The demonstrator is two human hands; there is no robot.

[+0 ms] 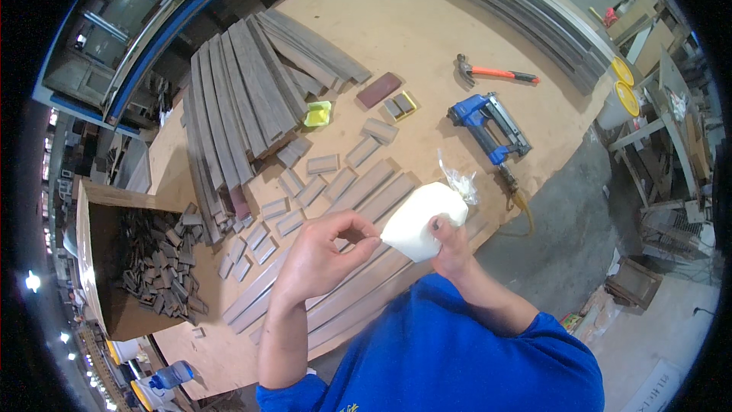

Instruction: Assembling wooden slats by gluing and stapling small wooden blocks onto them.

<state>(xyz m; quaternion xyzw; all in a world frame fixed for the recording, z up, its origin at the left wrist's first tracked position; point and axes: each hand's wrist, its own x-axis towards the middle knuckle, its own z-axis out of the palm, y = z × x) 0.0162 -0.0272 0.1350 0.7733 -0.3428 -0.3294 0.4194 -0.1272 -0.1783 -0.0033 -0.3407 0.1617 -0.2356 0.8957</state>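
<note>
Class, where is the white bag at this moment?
In the head view, the white bag is just right of centre, held in the right hand, its pointed corner by the left hand. The blue nail gun lies up and to its right.

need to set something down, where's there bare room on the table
Most room: far middle of the table, between the grey slats, the stacked rails and the hammer. Smaller patch: between the nail gun and the yellow tray of blocks. Crowded: left and near sides, with loose blocks, a cardboard box and long strips.
</note>
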